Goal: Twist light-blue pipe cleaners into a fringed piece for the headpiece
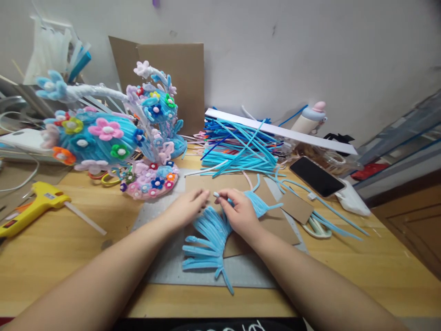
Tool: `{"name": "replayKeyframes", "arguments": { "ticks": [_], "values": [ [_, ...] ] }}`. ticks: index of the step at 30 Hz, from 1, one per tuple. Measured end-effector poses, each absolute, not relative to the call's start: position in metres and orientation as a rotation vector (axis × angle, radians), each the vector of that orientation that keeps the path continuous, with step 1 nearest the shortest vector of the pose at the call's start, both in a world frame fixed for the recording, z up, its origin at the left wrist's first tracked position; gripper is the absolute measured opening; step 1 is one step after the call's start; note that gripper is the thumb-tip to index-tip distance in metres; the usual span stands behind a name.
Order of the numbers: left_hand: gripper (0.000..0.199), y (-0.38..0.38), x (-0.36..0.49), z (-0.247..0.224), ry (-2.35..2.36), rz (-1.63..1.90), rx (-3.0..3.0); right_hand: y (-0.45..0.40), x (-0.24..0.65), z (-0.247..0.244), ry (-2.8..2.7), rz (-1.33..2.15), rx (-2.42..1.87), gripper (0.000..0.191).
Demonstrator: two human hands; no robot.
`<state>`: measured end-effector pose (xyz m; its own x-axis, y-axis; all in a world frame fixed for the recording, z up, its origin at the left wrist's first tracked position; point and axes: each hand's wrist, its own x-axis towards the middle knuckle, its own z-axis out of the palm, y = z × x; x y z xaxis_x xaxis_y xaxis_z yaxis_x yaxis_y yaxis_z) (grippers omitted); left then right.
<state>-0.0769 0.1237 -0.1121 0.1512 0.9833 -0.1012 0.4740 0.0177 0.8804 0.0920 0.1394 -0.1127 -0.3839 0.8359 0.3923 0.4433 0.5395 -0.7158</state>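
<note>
A fan of light blue pipe cleaners [206,241], joined along one curved edge, lies over the cardboard and the grey mat. My right hand [243,218] is closed above its upper right part, with a pale blue pipe cleaner tip [216,195] showing between thumb and forefinger. My left hand [188,209] is just left of that tip, fingers drawn together in a pinch; whatever they may hold is hidden. Beyond my right hand, a second light blue pipe-cleaner piece [257,204] rests on the brown cardboard [272,230].
Two flower-covered pipe-cleaner lamp shapes [103,133] stand at left, near a yellow glue gun [37,207]. Behind the cardboard is a pile of blue pipe cleaners [237,147]. A phone [317,176] and a bottle [308,120] are at right. A grey mat [165,271] covers the middle.
</note>
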Motion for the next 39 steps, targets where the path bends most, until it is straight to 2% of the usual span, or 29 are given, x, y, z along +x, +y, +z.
{"name": "replayKeyframes", "arguments": {
  "ticks": [4,9,14,20,27,31,35,39],
  "values": [
    [0.033,0.116,-0.071,-0.112,1.468,0.589,1.922,0.137,0.09,-0.115,-1.966,0.794,-0.934,0.016],
    [0.021,0.114,-0.072,-0.111,1.358,0.495,1.929,0.138,0.091,-0.118,-1.946,0.8,-0.903,0.017],
    [0.023,0.115,-0.073,-0.11,1.33,0.565,1.773,0.138,0.091,-0.118,-1.811,0.977,-0.92,0.014],
    [0.045,0.116,-0.072,-0.106,1.564,0.58,1.585,0.136,0.089,-0.119,-1.77,1.037,-0.888,0.014],
    [0.026,0.116,-0.081,-0.101,1.488,0.414,1.78,0.134,0.092,-0.111,-1.937,0.817,-0.805,0.018],
    [0.018,0.118,-0.075,-0.11,1.386,0.544,1.779,0.132,0.092,-0.105,-2.056,0.75,-0.721,0.024],
    [0.028,0.12,-0.067,-0.121,1.392,0.703,1.654,0.131,0.091,-0.106,-2.043,0.745,-0.704,0.022],
    [0.03,0.115,-0.068,-0.116,1.531,0.599,1.811,0.131,0.093,-0.113,-1.954,0.821,-0.832,0.017]
  ]
}}
